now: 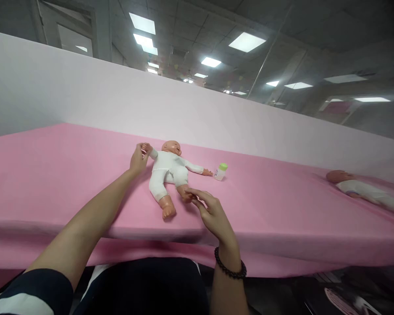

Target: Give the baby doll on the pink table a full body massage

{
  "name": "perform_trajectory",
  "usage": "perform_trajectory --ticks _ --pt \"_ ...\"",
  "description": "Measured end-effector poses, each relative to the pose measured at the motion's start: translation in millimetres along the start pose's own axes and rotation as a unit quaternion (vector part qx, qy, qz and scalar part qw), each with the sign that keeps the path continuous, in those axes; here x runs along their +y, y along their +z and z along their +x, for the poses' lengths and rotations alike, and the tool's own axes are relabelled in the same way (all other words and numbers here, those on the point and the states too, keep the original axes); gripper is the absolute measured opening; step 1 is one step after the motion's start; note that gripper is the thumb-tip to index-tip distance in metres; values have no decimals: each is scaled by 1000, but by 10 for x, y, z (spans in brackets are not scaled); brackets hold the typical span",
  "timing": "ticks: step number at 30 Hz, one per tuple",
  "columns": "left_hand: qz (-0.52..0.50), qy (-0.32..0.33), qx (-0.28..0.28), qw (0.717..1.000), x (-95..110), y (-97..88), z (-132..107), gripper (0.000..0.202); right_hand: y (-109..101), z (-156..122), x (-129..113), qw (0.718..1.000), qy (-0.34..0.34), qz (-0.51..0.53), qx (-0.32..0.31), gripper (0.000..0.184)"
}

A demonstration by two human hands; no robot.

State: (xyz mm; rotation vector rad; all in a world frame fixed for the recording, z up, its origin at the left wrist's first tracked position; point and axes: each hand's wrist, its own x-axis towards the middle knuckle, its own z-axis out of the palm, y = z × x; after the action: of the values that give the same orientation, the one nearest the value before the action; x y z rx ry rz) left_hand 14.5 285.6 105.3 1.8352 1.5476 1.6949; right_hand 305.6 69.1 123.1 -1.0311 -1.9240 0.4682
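Observation:
A baby doll (169, 162) with a white cloth body lies on its back on a pink-covered table (269, 210), its head toward the wall. My left hand (138, 158) is closed around the doll's hand on the left side of the view. Near the table's front edge, my right hand (210, 211) grips the doll's foot (184, 193) between thumb and fingers. The other foot (168, 208) rests on the cloth. Beside the doll's outstretched hand stands a small clear bottle (221, 172) with a green cap.
A second doll (361, 190) in white lies at the far right of the table. Along the back runs a white partition (170, 105) with glass above it. Dark items, partly in shadow, are below the table's edge at the lower right.

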Motion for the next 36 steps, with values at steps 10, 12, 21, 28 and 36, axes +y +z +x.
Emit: perform_trajectory --ticks 10,12,21,28,36 --pt "83 190 -155 966 122 81 -172 30 492 520 31 999 -38 -5 0 49" --pt "85 172 -137 972 107 68 -165 29 481 506 26 999 -36 5 4 48" --pt "38 -91 52 994 -77 -34 50 41 -97 45 -167 999 27 7 -17 34" --pt "30 -317 81 945 -333 -256 238 45 -231 -222 -47 991 107 9 -76 34" --pt "99 -362 79 924 -408 -219 264 43 -167 -234 -68 988 106 36 -106 34"
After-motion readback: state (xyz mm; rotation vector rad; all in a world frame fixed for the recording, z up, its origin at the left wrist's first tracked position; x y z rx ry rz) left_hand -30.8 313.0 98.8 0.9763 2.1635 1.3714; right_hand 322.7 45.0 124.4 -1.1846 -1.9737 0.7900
